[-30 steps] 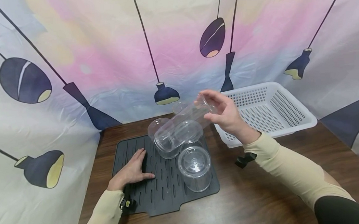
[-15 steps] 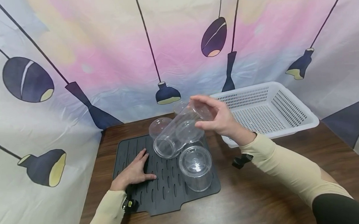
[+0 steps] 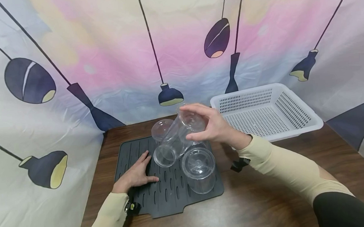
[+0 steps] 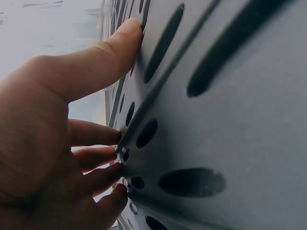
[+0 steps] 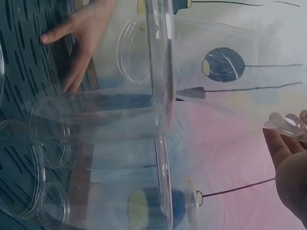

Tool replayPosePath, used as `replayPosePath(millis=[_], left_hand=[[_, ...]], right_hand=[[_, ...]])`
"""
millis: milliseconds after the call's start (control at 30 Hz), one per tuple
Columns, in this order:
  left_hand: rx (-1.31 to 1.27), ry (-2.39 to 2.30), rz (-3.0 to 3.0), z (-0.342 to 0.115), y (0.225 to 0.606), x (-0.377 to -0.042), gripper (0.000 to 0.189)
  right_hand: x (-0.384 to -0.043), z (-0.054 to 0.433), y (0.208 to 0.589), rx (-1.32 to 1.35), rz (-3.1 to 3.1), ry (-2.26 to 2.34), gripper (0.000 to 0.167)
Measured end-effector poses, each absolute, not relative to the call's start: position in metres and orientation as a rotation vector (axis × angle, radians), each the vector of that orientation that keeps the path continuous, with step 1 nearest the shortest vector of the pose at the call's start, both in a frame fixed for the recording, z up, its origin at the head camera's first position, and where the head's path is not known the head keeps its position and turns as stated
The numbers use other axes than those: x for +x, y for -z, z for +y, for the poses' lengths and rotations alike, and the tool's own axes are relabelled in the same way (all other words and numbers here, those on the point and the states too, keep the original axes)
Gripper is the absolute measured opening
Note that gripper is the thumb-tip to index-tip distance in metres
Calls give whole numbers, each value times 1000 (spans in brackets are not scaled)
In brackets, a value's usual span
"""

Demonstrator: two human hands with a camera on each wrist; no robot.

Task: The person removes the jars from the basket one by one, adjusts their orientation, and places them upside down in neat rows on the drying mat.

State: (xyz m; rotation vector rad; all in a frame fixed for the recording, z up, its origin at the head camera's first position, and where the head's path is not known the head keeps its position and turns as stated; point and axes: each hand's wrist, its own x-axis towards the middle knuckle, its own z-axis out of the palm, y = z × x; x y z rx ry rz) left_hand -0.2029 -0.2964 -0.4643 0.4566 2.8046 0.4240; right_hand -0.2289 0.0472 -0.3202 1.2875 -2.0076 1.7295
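My right hand (image 3: pixel 212 125) grips a tall clear plastic jar (image 3: pixel 172 140) by its far end, thumb and fingers round it. The jar hangs tilted over the mat, its round rim pointing down and left toward me. In the right wrist view the fingertips (image 5: pixel 278 143) curl at the jar's lobed end. My left hand (image 3: pixel 135 173) rests on the dark grey slotted mat (image 3: pixel 162 198), thumb and fingers spread. Another clear jar (image 3: pixel 199 175) stands on the mat's right side. A further clear jar (image 3: pixel 161 128) stands behind the held one, partly hidden by it.
A white perforated plastic basket (image 3: pixel 307 119) stands at the back right of the brown wooden table (image 3: pixel 253 199). Behind the table hangs a cloth backdrop (image 3: pixel 119 61) printed with lamps. Several clear jars overlap at the back of the mat.
My right hand has moved left and slightly down with the jar, swinging it steeper, its rim ending lower and closer to the mat. My left hand stays on the mat.
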Motion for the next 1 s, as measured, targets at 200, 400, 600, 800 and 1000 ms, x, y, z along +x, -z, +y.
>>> replayPosePath(millis=[200,400,600,800,1000], left_hand=[[462,-446,2812,-296,465,-202,107],[462,-435,2823,-297,466,-202,107],[455,-434,2820,-298,468,-203,109],[446,-437,2813,-298,468,-203,110],[443,-430,2810,-298,467,-204,110]], right_hand=[[-231,40,321,1324,-2036,-1629,73],[-232,36,322,1370,-2061,-1543,72],[-232,32,322,1378,-2101,-1476,73],[-234,27,321,1375,-2172,-1345,76],[-235,20,321,1445,-2272,-1288,75]])
